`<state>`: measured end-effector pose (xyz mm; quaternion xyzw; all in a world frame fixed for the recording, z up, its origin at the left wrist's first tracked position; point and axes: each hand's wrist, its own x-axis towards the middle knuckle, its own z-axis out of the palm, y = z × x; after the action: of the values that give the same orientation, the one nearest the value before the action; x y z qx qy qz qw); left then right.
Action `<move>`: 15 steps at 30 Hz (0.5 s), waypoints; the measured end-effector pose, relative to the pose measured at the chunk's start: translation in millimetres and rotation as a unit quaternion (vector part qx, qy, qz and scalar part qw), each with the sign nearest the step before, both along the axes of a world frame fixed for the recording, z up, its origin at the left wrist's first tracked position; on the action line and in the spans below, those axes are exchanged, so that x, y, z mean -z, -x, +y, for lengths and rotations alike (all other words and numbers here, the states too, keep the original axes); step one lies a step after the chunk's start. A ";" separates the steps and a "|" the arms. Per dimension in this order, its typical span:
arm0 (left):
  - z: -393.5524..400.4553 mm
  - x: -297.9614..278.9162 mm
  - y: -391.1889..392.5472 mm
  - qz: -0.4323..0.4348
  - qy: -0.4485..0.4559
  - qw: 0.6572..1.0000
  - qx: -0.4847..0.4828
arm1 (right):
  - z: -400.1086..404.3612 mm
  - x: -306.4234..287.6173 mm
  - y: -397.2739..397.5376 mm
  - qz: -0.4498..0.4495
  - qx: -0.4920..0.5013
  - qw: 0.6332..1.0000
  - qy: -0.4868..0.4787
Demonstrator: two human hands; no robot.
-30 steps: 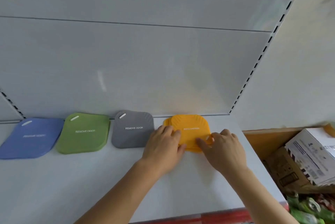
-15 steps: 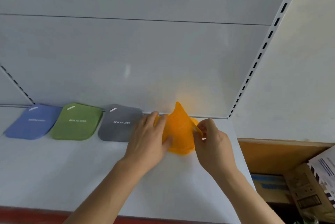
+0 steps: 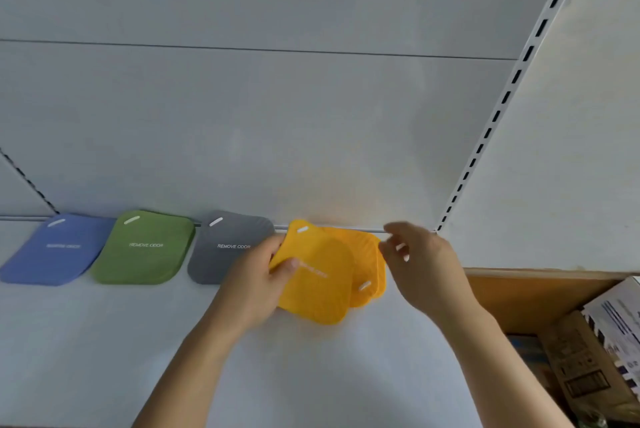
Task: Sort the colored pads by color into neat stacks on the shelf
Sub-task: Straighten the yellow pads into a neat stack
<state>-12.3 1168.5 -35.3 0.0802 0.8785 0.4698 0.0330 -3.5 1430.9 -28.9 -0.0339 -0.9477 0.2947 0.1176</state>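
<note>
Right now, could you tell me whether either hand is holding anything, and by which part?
The left hand grips the top orange pad by its left edge, thumb on top. The right hand holds nothing.

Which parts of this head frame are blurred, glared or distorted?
Head view: the right hand is motion-smeared, its fingers indistinct; the left hand and top orange pad are fairly sharp. White lettering reads on the gray pad, smears on the blue pad. An orange glow tints the back panel. Wide-angle bending slants the slotted upright.

Matt rubbery-looking pads (image 3: 313, 275), smooth white painted-metal-looking shelf (image 3: 104, 341), brown cardboard box (image 3: 530, 299) at rt.
</note>
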 end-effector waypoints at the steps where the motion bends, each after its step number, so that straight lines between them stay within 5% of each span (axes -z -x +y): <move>1: -5.5 8.7 -1.9 -0.016 0.025 1.000 -0.009 | -2.3 11.9 0.3 -0.063 0.022 0.997 -0.045; 4: -9.9 20.3 -7.2 -0.040 0.033 0.998 -0.046 | -19.4 31.6 -6.3 -0.168 0.052 0.979 -0.102; 9: -7.1 18.2 -9.3 -0.038 0.023 0.996 -0.072 | -42.0 28.1 -15.6 -0.182 0.103 0.970 -0.127; 15: -16.0 14.6 -4.2 -0.016 0.007 0.993 -0.115 | -52.2 28.2 -13.4 -0.192 0.129 0.973 -0.005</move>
<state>-8.1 1152.6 -49.9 -0.0293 0.8847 0.4653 -0.0068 10.0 1378.7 -57.0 -0.2116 -0.9415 0.2607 -0.0290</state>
